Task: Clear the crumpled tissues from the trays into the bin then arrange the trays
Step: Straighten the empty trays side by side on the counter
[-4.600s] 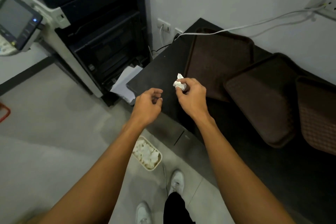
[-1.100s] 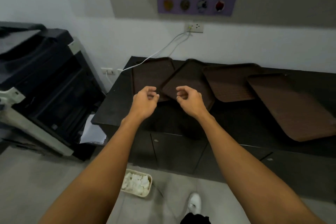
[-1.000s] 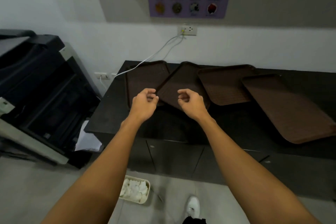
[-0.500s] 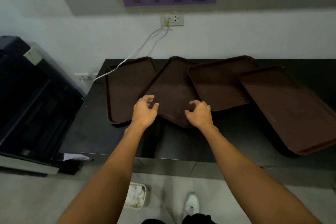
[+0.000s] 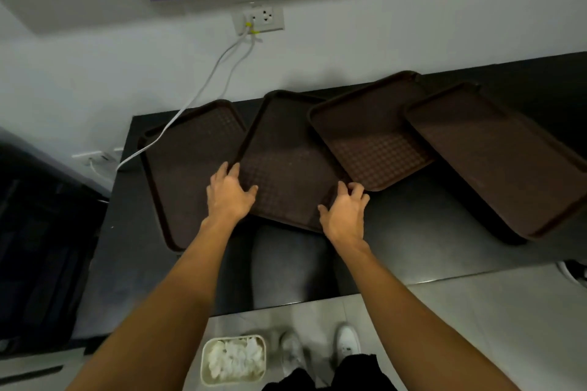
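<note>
Several empty brown trays lie overlapping on a black counter (image 5: 413,232). My left hand (image 5: 227,195) rests with spread fingers on the left rim of the second tray (image 5: 286,174), which overlaps the leftmost tray (image 5: 187,174). At that same tray's near right corner my right hand (image 5: 344,211) has its fingers curled by the rim, and no firm grip shows. A third tray (image 5: 371,136) and the rightmost tray (image 5: 495,162) lie further right. On the floor, a small cream bin (image 5: 205,359) holds crumpled white tissues (image 5: 236,357). No tissue shows on any tray.
A white cable (image 5: 203,89) runs from the wall socket (image 5: 263,17) across the leftmost tray's far corner. A large dark printer (image 5: 38,247) stands to the counter's left. My white shoes (image 5: 347,340) are beside the bin. A poster hangs above.
My right hand no longer holds the tissue seen earlier. I have moved closer to the counter, and both hands have gone forward and down onto the second tray's edges.
</note>
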{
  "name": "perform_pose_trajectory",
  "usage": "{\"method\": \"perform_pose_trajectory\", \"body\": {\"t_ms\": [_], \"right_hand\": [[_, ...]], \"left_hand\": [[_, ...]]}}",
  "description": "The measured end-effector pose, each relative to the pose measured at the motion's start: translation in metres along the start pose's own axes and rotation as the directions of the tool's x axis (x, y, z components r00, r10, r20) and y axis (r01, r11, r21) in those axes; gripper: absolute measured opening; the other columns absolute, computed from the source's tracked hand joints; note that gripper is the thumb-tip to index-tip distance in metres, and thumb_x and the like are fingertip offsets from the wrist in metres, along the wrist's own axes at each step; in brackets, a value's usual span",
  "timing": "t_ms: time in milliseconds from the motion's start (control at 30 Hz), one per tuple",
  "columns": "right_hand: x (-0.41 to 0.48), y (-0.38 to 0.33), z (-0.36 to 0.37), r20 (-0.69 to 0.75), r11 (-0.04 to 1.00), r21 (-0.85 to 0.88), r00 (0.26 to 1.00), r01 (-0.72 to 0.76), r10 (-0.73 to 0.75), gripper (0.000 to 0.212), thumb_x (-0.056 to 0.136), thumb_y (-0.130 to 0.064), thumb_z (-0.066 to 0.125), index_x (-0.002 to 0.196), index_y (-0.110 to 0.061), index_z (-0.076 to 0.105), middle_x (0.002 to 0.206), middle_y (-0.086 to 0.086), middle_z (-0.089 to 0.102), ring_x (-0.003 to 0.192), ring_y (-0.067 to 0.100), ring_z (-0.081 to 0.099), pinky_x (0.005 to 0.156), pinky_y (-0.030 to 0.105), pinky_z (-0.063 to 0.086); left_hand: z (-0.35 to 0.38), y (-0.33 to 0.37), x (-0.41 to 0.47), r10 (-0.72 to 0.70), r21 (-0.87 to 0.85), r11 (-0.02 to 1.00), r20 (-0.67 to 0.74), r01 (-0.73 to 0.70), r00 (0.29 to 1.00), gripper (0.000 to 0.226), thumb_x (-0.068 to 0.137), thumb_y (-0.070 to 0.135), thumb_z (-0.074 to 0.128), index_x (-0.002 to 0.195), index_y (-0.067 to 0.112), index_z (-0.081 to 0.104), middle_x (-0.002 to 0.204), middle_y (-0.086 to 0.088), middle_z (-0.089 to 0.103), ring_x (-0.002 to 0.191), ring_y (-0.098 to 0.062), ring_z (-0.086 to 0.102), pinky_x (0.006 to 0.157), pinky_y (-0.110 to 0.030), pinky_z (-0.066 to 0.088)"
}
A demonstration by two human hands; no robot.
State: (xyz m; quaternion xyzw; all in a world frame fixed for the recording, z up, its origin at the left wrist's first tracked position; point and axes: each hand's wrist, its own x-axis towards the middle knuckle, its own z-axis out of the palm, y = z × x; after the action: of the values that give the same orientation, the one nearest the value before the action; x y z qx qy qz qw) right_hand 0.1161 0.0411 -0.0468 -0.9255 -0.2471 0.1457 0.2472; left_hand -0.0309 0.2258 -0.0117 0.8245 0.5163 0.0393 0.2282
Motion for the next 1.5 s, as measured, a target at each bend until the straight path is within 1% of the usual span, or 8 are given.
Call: {"method": "perform_pose_trajectory", "body": {"t_ms": [67,200,333,667,833,1033,1200,1500], "right_hand": [[-0.002,-0.005,0.007,-0.013,0.996,0.047,0.997,-0.078,0.079,0.084,0.087,-0.029,0.079,0.154,-0.006,0.033,0.151,0.017,0.026,0.132,0.033,0.033,0.113,0.042,0.041],[-0.006,-0.009,0.017,-0.010,0.978,0.130,0.986,-0.161,0.164,0.101,0.086,-0.028,0.082,0.159,-0.001,0.019,0.150,0.018,0.028,0.135,0.032,0.032,0.117,0.037,0.036],[-0.007,-0.012,0.017,0.065,0.958,0.175,0.974,-0.226,0.218,0.120,0.077,-0.031,0.089,0.160,0.000,0.008,0.150,0.018,0.026,0.138,0.033,0.031,0.116,0.038,0.033],[-0.015,-0.018,0.018,0.190,0.947,0.194,0.957,-0.256,0.220,0.135,0.059,-0.049,0.096,0.159,-0.010,0.015,0.152,0.016,0.029,0.141,0.037,0.036,0.113,0.050,0.042],[-0.018,-0.023,0.017,0.222,0.957,0.147,0.951,-0.250,0.214,0.133,0.055,-0.049,0.098,0.156,-0.010,0.021,0.151,0.014,0.031,0.140,0.035,0.039,0.110,0.050,0.045],[-0.015,-0.032,0.019,0.245,0.967,0.135,0.953,-0.218,0.181,0.126,0.054,-0.048,0.099,0.150,-0.006,0.030,0.146,0.012,0.037,0.135,0.031,0.045,0.108,0.045,0.047],[-0.004,-0.042,0.017,0.282,0.989,0.085,0.955,-0.121,0.093,0.122,0.055,-0.047,0.098,0.149,-0.008,0.030,0.146,0.013,0.037,0.133,0.032,0.046,0.108,0.044,0.047],[0.014,-0.066,0.023,0.338,0.999,0.000,0.941,0.033,-0.031,0.124,0.054,-0.043,0.099,0.151,-0.011,0.028,0.148,0.011,0.036,0.136,0.031,0.045,0.110,0.048,0.046]], "left_hand": [[0.000,-0.005,0.011,-0.003,0.008,1.000,0.014,0.003,1.000,0.083,0.090,0.045,0.071,0.157,0.014,0.033,0.165,-0.013,0.024,0.149,-0.035,0.024,0.122,-0.049,0.024],[0.001,-0.011,0.026,-0.009,-0.050,0.999,0.010,0.009,1.000,0.091,0.086,0.045,0.077,0.156,0.008,0.033,0.154,-0.018,0.037,0.141,-0.038,0.035,0.118,-0.048,0.033],[-0.002,-0.018,0.028,-0.081,-0.047,0.996,-0.022,0.080,0.996,0.097,0.081,0.053,0.079,0.156,0.011,0.032,0.147,-0.019,0.037,0.135,-0.039,0.037,0.115,-0.049,0.036],[-0.015,-0.058,0.003,-0.192,-0.085,0.977,0.032,0.194,0.981,0.106,0.069,0.061,0.084,0.153,0.020,0.034,0.141,-0.014,0.034,0.132,-0.036,0.038,0.109,-0.050,0.043],[-0.020,-0.065,-0.011,-0.236,-0.136,0.962,0.031,0.238,0.971,0.105,0.067,0.055,0.089,0.150,0.018,0.036,0.144,-0.013,0.034,0.136,-0.034,0.037,0.109,-0.049,0.041],[-0.029,-0.080,-0.022,-0.277,-0.189,0.942,0.026,0.277,0.961,0.109,0.061,0.044,0.095,0.147,0.008,0.038,0.144,-0.014,0.037,0.135,-0.034,0.041,0.110,-0.047,0.042],[-0.035,-0.093,-0.035,-0.321,-0.183,0.927,0.060,0.326,0.945,0.114,0.061,0.045,0.095,0.152,0.019,0.031,0.145,-0.014,0.035,0.135,-0.036,0.041,0.110,-0.052,0.043],[-0.027,-0.114,-0.058,-0.466,-0.246,0.856,0.016,0.455,0.885,0.113,0.059,0.046,0.096,0.147,0.011,0.034,0.142,-0.016,0.039,0.131,-0.039,0.045,0.106,-0.054,0.046]]}}
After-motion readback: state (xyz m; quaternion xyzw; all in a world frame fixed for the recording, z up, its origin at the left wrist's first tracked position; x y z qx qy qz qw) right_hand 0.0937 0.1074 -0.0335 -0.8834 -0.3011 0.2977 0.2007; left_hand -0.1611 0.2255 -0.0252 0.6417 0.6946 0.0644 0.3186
